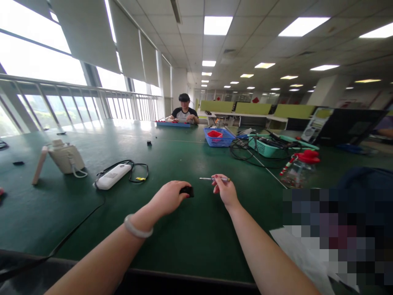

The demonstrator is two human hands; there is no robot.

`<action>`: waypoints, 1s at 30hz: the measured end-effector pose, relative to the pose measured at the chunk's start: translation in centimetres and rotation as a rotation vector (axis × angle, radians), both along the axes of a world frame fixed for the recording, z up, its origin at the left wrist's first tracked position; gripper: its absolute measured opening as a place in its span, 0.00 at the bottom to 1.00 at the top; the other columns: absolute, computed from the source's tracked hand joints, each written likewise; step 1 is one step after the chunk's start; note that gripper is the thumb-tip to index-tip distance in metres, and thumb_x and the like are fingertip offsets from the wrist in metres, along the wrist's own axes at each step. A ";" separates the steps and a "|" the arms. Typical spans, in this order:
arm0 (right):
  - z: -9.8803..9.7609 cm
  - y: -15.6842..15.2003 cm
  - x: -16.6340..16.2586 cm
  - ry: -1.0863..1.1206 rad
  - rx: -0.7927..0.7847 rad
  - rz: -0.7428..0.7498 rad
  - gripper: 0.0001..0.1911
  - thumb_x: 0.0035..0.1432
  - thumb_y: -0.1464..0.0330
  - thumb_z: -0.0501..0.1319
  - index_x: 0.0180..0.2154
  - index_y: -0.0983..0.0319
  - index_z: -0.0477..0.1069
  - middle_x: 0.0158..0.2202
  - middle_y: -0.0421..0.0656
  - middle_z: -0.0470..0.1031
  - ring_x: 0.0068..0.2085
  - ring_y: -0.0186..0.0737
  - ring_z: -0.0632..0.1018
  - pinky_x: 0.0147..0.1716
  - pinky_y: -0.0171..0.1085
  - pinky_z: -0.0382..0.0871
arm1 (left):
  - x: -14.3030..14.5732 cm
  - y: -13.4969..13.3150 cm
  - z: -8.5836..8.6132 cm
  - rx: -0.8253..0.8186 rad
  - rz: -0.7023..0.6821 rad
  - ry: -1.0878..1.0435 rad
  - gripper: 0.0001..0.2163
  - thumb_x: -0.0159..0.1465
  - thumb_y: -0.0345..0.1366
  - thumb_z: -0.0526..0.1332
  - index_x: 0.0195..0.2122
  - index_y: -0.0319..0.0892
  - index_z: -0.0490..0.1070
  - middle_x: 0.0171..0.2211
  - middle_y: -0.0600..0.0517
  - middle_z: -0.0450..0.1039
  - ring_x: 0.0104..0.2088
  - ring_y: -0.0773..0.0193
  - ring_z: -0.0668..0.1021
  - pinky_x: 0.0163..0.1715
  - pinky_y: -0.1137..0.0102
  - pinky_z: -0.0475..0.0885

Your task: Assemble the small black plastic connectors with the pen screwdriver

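Note:
Over the green tabletop (pixel 184 241), my left hand (pixel 172 195) is closed round a small black block-like part (pixel 188 191), whose exact kind I cannot make out. My fingers cover part of it. To the right, my right hand (pixel 225 189) grips a screwdriver (pixel 206 178) near its handle. The thin metal shaft points left, toward the black part, and a gap separates its tip from that part.
A white power bank-like device (pixel 113 176) with a black cord lies left, near a beige bottle (pixel 66 156). Behind are a blue basket (pixel 218 137), a green basket (pixel 267 146) with cables, and a red-lidded jar (pixel 301 170). Another person (pixel 184 112) sits across the table.

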State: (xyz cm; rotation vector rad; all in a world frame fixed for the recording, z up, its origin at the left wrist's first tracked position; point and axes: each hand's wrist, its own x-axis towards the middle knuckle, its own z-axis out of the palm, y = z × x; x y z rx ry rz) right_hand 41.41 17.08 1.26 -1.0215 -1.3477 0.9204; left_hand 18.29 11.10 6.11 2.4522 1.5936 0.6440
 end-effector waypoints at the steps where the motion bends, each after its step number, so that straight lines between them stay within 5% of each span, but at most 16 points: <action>1: 0.1 0.0 0.0 -0.007 0.006 0.000 0.23 0.56 0.49 0.61 0.38 0.62 0.75 0.28 0.41 0.74 0.22 0.32 0.72 0.23 0.34 0.67 | 1.0 1.4 0.0 0.003 -0.005 0.026 0.15 0.63 0.36 0.61 0.51 0.46 0.75 0.49 0.47 0.78 0.49 0.54 0.78 0.52 0.63 0.71; 8: 1.1 -0.6 -0.1 -0.114 0.093 0.030 0.20 0.60 0.50 0.58 0.33 0.60 0.74 0.27 0.39 0.71 0.24 0.33 0.71 0.27 0.34 0.66 | 2.5 7.9 -2.5 -0.048 -0.005 0.078 0.15 0.62 0.37 0.63 0.51 0.44 0.76 0.47 0.45 0.79 0.48 0.52 0.79 0.50 0.63 0.71; 15: 1.8 -1.4 -1.0 -0.280 0.149 0.078 0.22 0.64 0.52 0.55 0.26 0.60 0.72 0.20 0.38 0.64 0.23 0.35 0.68 0.26 0.35 0.61 | 1.2 9.0 -4.9 -0.070 -0.024 -0.099 0.25 0.59 0.38 0.67 0.58 0.44 0.70 0.51 0.44 0.77 0.52 0.50 0.76 0.55 0.60 0.68; 22: 1.8 -1.6 -2.1 -0.679 0.353 0.090 0.16 0.66 0.62 0.55 0.29 0.59 0.75 0.28 0.41 0.73 0.31 0.37 0.74 0.33 0.36 0.63 | 1.0 9.6 -5.3 -0.085 -0.030 -0.157 0.18 0.58 0.37 0.67 0.51 0.46 0.75 0.48 0.49 0.79 0.51 0.54 0.77 0.54 0.63 0.69; 30: 2.2 -2.5 -2.8 -0.876 0.446 0.110 0.16 0.66 0.64 0.54 0.30 0.60 0.76 0.30 0.43 0.73 0.30 0.35 0.72 0.31 0.34 0.63 | 0.8 9.8 -5.9 -0.083 -0.022 -0.172 0.19 0.58 0.38 0.67 0.51 0.48 0.75 0.48 0.49 0.78 0.50 0.54 0.77 0.53 0.63 0.70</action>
